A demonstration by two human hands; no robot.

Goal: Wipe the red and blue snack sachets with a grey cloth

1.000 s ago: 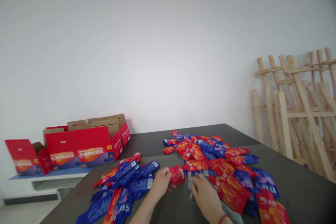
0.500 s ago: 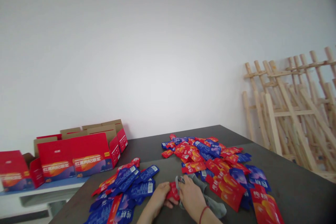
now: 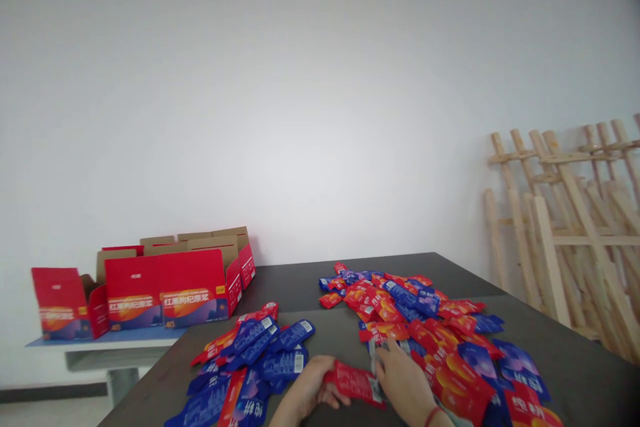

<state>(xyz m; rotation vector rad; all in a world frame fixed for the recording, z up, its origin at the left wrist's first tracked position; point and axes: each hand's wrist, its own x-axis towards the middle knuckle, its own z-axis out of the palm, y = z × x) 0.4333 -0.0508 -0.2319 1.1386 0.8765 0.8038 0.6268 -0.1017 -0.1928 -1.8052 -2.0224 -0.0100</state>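
My left hand (image 3: 316,388) is closed on one end of a red sachet (image 3: 353,380), whose printed side with a barcode faces up. My right hand (image 3: 404,379) is at the sachet's other end, fingers bent over a grey cloth (image 3: 373,355); most of the cloth is hidden beneath the hand. To the left lies a pile of blue and red sachets (image 3: 280,363). Close by on the right, a larger spread of red and blue sachets (image 3: 457,380) reaches toward the back of the dark table (image 3: 320,333).
Open red cartons (image 3: 193,287) stand in a row on a low white stand with a blue top (image 3: 155,333), left of the table. Wooden easels (image 3: 565,233) lean against the white wall at the right.
The red sachet now lies stretched out between my hands, more of it showing. My right hand has moved right and covers more of the cloth. The whole view has shifted slightly.
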